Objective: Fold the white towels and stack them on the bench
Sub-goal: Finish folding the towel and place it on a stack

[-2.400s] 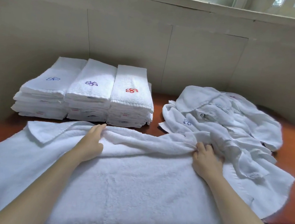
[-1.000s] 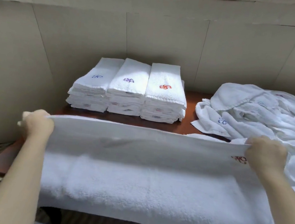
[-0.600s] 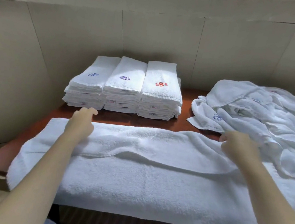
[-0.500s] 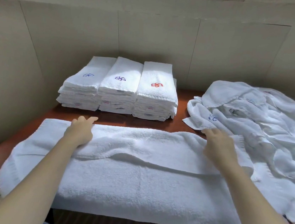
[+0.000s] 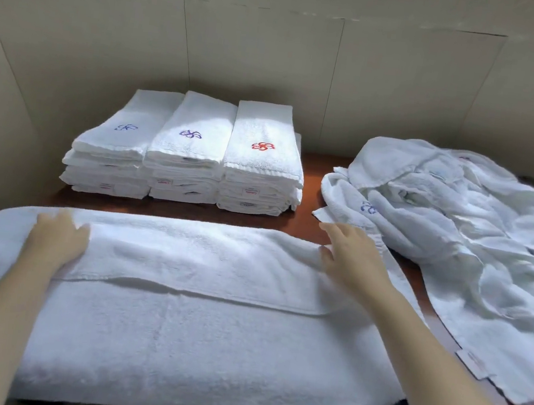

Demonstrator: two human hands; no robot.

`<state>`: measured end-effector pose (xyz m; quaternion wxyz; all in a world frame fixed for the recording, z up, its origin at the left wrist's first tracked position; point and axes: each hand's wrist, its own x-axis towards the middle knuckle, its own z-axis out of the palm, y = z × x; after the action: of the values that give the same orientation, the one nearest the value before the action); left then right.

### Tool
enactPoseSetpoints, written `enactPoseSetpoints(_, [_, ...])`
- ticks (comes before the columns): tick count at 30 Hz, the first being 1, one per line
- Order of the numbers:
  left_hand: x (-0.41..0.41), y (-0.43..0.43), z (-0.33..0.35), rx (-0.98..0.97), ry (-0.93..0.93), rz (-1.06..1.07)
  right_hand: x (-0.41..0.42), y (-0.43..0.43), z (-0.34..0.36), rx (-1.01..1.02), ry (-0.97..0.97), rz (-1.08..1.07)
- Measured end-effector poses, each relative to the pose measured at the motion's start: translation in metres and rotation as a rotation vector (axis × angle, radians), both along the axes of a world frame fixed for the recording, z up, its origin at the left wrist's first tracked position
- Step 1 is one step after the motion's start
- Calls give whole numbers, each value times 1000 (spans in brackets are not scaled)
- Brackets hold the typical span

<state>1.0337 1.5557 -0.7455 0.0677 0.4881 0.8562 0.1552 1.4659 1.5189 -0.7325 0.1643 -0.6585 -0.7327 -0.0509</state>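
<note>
Lying lengthwise across the front of the bench (image 5: 302, 230), the towel (image 5: 183, 326) has its far edge folded toward the person. Both hands rest flat on that folded flap, fingers straight and gripping nothing: left hand (image 5: 58, 237) near the left end, right hand (image 5: 351, 256) at the right end. Behind sit three folded stacks (image 5: 187, 152); a loose pile (image 5: 457, 232) lies right.

Both bare forearms reach forward. The left hand (image 5: 58, 237) lies flat, palm down, fingers together; the right hand (image 5: 351, 256) is flat too, fingers straight and slightly spread.
</note>
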Motion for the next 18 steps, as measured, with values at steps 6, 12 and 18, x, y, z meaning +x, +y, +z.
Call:
enactPoseSetpoints(6, [80, 1, 1, -169, 138, -307, 25, 0, -8, -153, 361, -240])
enactPoseSetpoints(12, [195, -15, 5, -25, -78, -820, 66, -13, 4, -148, 713, -560])
enactPoseSetpoints(18, [287, -11, 23, 126, -314, -933, 62, -31, 5, -366, 949, -422])
